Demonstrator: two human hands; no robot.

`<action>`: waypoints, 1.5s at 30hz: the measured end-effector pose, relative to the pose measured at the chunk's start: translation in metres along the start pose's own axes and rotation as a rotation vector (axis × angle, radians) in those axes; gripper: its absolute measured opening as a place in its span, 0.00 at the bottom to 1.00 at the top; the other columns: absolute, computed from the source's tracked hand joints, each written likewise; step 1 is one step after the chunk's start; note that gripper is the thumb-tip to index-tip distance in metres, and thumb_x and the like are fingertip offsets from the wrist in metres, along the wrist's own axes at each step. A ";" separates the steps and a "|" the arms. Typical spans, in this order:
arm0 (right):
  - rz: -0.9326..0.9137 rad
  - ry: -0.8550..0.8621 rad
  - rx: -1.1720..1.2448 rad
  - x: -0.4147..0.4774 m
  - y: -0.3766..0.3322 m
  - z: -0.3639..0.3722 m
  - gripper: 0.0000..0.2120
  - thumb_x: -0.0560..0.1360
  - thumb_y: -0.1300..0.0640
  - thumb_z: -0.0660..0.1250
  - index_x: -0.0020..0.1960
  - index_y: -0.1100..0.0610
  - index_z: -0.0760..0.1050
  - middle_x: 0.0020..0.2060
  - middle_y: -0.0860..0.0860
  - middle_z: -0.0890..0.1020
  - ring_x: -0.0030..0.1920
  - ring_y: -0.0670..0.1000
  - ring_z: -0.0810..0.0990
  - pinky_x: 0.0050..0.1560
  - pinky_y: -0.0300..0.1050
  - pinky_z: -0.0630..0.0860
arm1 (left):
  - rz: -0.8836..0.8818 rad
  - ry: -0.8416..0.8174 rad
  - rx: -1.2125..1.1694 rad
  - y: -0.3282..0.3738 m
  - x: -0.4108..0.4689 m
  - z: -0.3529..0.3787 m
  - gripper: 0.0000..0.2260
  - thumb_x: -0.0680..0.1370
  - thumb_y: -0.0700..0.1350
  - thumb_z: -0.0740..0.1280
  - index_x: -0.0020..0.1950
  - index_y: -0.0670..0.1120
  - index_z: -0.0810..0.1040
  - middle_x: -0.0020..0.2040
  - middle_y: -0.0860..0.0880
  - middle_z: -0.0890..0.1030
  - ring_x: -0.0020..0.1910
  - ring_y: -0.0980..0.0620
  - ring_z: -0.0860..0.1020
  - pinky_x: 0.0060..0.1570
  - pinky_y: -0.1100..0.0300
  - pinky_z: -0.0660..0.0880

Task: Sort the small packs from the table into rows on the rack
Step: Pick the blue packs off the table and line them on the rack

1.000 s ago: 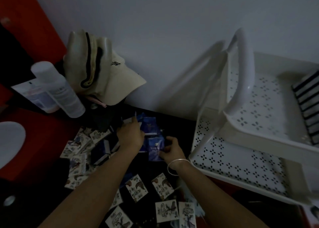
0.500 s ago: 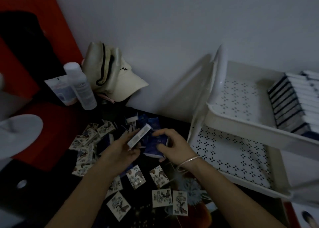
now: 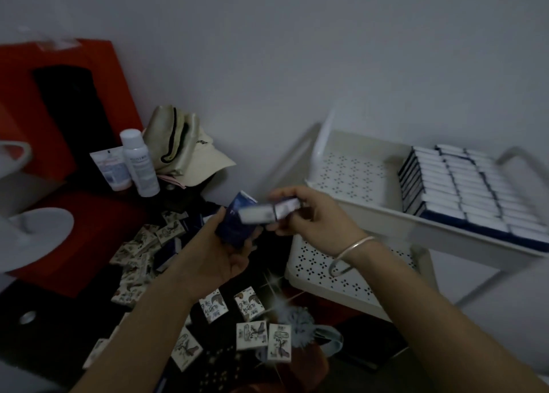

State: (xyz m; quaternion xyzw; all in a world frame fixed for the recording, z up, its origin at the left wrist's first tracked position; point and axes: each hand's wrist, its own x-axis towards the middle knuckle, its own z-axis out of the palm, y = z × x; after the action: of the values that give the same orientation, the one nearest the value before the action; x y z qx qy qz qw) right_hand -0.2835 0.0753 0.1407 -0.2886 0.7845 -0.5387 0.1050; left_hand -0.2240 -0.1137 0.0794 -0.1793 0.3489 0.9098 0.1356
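Dark table (image 3: 74, 318) under a grey wall, and your hands have come up off the pile: your left hand (image 3: 214, 256) curls round a dark blue pack (image 3: 234, 229) while your right hand (image 3: 318, 217) pinches a white-edged pack (image 3: 258, 214) just above it. Both packs are now in the air beside the rack (image 3: 386, 217), so the next stop is probably the rows (image 3: 463, 193) on its top tray, with plenty of loose packs (image 3: 249, 303) left below.
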 end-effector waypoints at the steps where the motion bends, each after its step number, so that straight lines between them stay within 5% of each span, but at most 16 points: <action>1: -0.022 0.014 0.017 -0.004 -0.009 -0.012 0.10 0.76 0.70 0.63 0.48 0.55 0.74 0.41 0.53 0.82 0.39 0.52 0.84 0.43 0.45 0.82 | 0.019 -0.008 0.040 -0.001 -0.002 0.007 0.23 0.76 0.59 0.61 0.51 0.43 0.85 0.51 0.44 0.84 0.35 0.53 0.80 0.31 0.64 0.74; 3: -0.084 0.073 -0.057 -0.010 -0.026 -0.038 0.02 0.76 0.61 0.66 0.48 0.57 0.74 0.39 0.55 0.83 0.35 0.53 0.84 0.38 0.46 0.82 | 0.048 -0.021 0.126 -0.005 -0.004 0.024 0.25 0.77 0.61 0.58 0.57 0.43 0.83 0.56 0.44 0.83 0.37 0.53 0.81 0.34 0.63 0.77; 7: -0.077 0.292 -0.129 -0.010 -0.033 -0.090 0.09 0.76 0.57 0.66 0.55 0.57 0.71 0.39 0.54 0.83 0.33 0.55 0.83 0.36 0.52 0.82 | 0.072 -0.047 0.226 -0.014 0.000 0.061 0.25 0.80 0.61 0.54 0.61 0.44 0.78 0.57 0.43 0.83 0.41 0.53 0.83 0.38 0.61 0.79; 12: -0.008 0.540 -0.335 -0.008 -0.015 -0.161 0.04 0.74 0.56 0.64 0.50 0.52 0.73 0.39 0.52 0.82 0.32 0.45 0.81 0.34 0.38 0.78 | 0.077 -0.068 0.293 -0.029 0.018 0.107 0.23 0.80 0.60 0.56 0.64 0.47 0.76 0.57 0.45 0.83 0.53 0.50 0.83 0.48 0.57 0.78; 17: 0.069 0.702 -0.446 -0.006 0.008 -0.236 0.15 0.72 0.55 0.67 0.58 0.52 0.73 0.45 0.51 0.79 0.41 0.54 0.82 0.41 0.53 0.82 | 0.234 0.107 0.297 -0.039 0.050 0.155 0.17 0.76 0.57 0.66 0.55 0.46 0.79 0.42 0.47 0.80 0.31 0.55 0.73 0.26 0.63 0.68; 20: 0.110 0.799 -0.500 0.005 0.022 -0.274 0.21 0.71 0.54 0.72 0.60 0.53 0.67 0.42 0.48 0.77 0.43 0.55 0.81 0.45 0.57 0.81 | 0.293 0.155 0.390 -0.040 0.059 0.169 0.13 0.78 0.54 0.64 0.50 0.44 0.80 0.29 0.50 0.76 0.24 0.57 0.71 0.22 0.65 0.67; 22: 0.134 0.835 -0.527 0.017 0.032 -0.294 0.21 0.71 0.56 0.72 0.59 0.55 0.67 0.44 0.49 0.78 0.46 0.55 0.81 0.50 0.56 0.79 | 0.357 0.150 0.512 -0.039 0.059 0.175 0.12 0.79 0.51 0.64 0.48 0.43 0.80 0.31 0.48 0.81 0.26 0.56 0.77 0.22 0.66 0.71; 26: 0.139 0.768 -0.730 0.045 0.051 -0.311 0.17 0.72 0.58 0.70 0.58 0.56 0.69 0.50 0.54 0.80 0.50 0.56 0.79 0.50 0.49 0.76 | 0.459 0.135 0.500 -0.027 0.068 0.195 0.09 0.79 0.47 0.65 0.46 0.42 0.79 0.40 0.43 0.84 0.34 0.51 0.82 0.27 0.64 0.78; 32: 0.129 0.559 -0.855 0.071 0.080 -0.312 0.12 0.73 0.60 0.69 0.56 0.56 0.72 0.52 0.55 0.82 0.51 0.57 0.80 0.51 0.47 0.75 | 0.374 0.100 0.448 -0.025 0.108 0.224 0.10 0.79 0.40 0.64 0.57 0.35 0.74 0.54 0.37 0.80 0.45 0.45 0.82 0.38 0.57 0.82; 37: 0.159 0.339 -0.885 0.073 0.102 -0.313 0.09 0.73 0.61 0.69 0.53 0.53 0.77 0.50 0.52 0.83 0.50 0.55 0.80 0.51 0.43 0.74 | 0.366 0.097 0.464 -0.031 0.130 0.226 0.05 0.78 0.34 0.63 0.52 0.39 0.75 0.51 0.39 0.82 0.47 0.45 0.83 0.43 0.57 0.82; 45: 0.201 0.318 -0.925 0.076 0.117 -0.307 0.08 0.75 0.58 0.64 0.51 0.51 0.80 0.46 0.52 0.84 0.50 0.55 0.80 0.50 0.42 0.72 | 0.373 0.062 0.527 -0.034 0.145 0.220 0.11 0.77 0.32 0.64 0.59 0.37 0.75 0.53 0.39 0.82 0.48 0.46 0.83 0.42 0.60 0.82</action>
State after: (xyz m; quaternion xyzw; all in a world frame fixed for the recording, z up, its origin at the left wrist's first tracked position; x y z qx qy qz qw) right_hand -0.5306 0.3026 0.1678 -0.1422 0.9715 -0.1586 -0.1035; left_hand -0.3924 0.0787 0.1504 -0.0988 0.6034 0.7913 -0.0025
